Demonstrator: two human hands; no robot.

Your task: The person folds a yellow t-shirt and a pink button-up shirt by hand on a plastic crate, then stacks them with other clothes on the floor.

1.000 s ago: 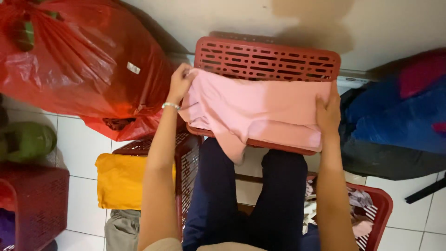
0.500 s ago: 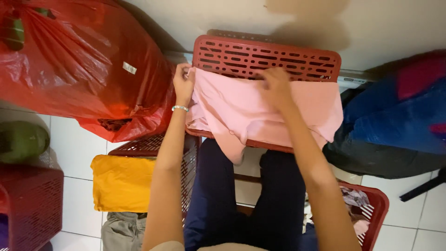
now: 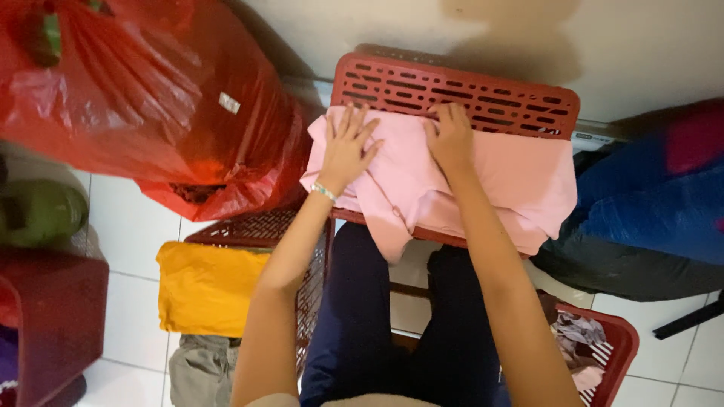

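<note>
A pink garment (image 3: 520, 181) lies spread over an upturned red plastic basket (image 3: 467, 90) in front of me. My left hand (image 3: 348, 147) rests flat on the garment's left part, fingers spread, with a bracelet at the wrist. My right hand (image 3: 451, 136) presses flat on the garment near its top middle, right at the basket's slotted surface. Neither hand grips anything. A flap of the pink cloth hangs down over the basket's front edge above my dark blue trousers (image 3: 392, 316).
A big red plastic bag (image 3: 143, 98) stands at the left. A folded yellow cloth (image 3: 204, 286) lies on a red basket (image 3: 302, 234) by my left leg. Another red basket (image 3: 615, 347) with clothes is at lower right; blue and dark bags (image 3: 648, 218) at the right.
My right hand slid from the garment's right edge across to its top middle. My left hand moved from the left edge onto the cloth, flattening out.
</note>
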